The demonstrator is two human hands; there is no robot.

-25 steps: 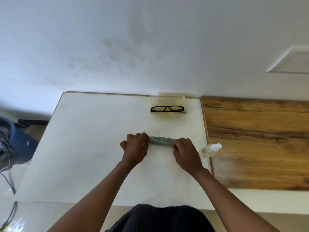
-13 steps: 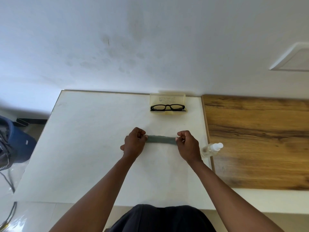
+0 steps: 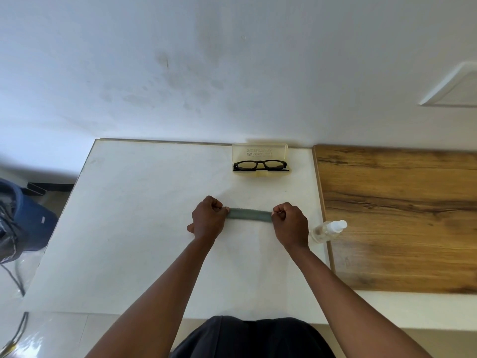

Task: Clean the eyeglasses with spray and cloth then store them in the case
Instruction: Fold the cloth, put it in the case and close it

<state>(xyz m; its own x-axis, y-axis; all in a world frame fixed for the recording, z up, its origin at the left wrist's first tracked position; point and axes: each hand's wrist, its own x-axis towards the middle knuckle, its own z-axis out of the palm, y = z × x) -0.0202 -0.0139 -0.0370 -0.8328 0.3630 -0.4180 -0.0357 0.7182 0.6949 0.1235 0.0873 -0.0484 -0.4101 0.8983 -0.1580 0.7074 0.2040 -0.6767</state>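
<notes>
1. Looking down from the head cam, the count is: two hands, one cloth, one pair of eyeglasses, one case, one spray bottle.
2. Left hand (image 3: 208, 221) and right hand (image 3: 291, 223) are apart, each one curled tight and pinching an end of the grey-green cloth (image 3: 249, 215), which is folded into a narrow strip stretched between them over the white table (image 3: 134, 228).
3. Black eyeglasses (image 3: 260, 165) sit in the open yellowish case (image 3: 259, 152), up at the table's far edge right against the wall, well apart from the hands.
4. Spray bottle (image 3: 327, 230) lies on its side just beside the right hand, right on the seam where the white top meets the wooden surface (image 3: 397, 218).
5. Plenty of bare tabletop left of the hands, and a strip between cloth and case. Near edge runs just in front of the person's dark clothing.
</notes>
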